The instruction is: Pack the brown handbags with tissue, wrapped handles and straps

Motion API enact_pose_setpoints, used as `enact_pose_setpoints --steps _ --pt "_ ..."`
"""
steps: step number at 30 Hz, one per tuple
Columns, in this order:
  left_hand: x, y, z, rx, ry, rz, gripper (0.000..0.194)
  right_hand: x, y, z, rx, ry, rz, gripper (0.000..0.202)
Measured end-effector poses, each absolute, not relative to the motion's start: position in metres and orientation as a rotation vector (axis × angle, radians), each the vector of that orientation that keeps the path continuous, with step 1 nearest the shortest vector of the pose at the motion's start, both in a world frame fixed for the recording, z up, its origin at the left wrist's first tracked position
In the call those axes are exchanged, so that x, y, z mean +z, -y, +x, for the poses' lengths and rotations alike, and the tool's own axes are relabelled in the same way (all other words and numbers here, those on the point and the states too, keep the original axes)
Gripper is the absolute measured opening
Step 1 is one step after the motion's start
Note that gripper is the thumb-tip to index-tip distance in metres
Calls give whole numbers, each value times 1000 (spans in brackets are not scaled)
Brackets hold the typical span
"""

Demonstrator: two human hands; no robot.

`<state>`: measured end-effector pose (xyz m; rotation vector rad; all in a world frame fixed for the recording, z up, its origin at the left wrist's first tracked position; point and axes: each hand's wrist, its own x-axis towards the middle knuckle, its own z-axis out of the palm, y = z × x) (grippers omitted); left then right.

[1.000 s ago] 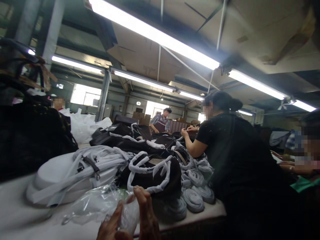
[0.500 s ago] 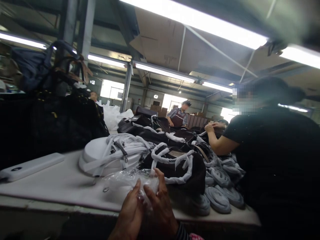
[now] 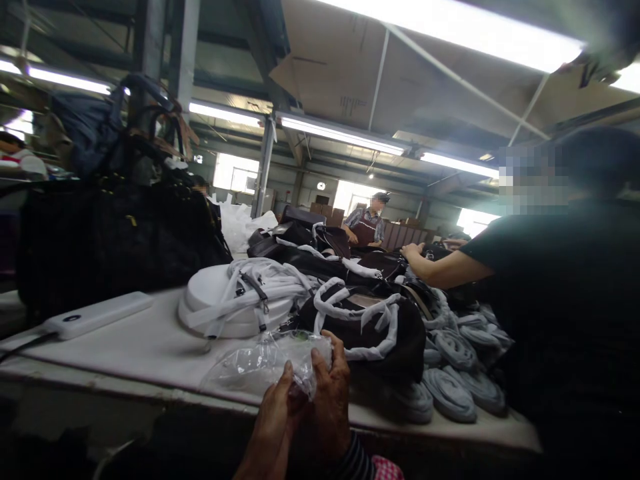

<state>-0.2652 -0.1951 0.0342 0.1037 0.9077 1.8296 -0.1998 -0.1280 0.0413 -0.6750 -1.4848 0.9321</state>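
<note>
At the table's front edge, both my hands are closed on a clear plastic bag (image 3: pixel 250 363), thin and crinkled. My left hand (image 3: pixel 277 407) grips its near side, thumb up. My right hand (image 3: pixel 330 387) pinches its right end, fingers bent over the film. Just beyond them sits a dark brown handbag (image 3: pixel 370 327) with its handles wrapped in white. Left of it lies a round white case (image 3: pixel 210 293) with white straps bundled on top. What the plastic bag contains, if anything, I cannot make out.
A white power strip (image 3: pixel 100 315) lies on the left of the pale table (image 3: pixel 165 347), before large black bags (image 3: pixel 115 247). Rolled grey straps (image 3: pixel 450 393) are heaped at the right. A co-worker in black (image 3: pixel 570 307) stands close on the right; another person (image 3: pixel 365 225) is farther back.
My view has swung slightly left, so things sit farther right. The plastic bag is more spread out to the left of my hands. The co-worker's arm reaches farther forward.
</note>
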Motion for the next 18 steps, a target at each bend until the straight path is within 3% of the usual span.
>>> enact_pose_setpoints --steps 5,10,12,15,18 --pt "37 196 -267 1822 -998 163 17 41 123 -205 921 1452 -674 45" --pt "41 217 -280 1617 -1218 355 34 47 116 -200 958 1401 -664 42" --pt "37 232 -286 1540 -1412 623 35 46 114 -200 964 1409 -677 41" --pt "33 252 -299 1690 -1786 1243 15 43 113 -200 956 1451 -699 41" --pt "34 254 -320 1821 -2089 1850 37 43 112 -199 957 1477 -713 42"
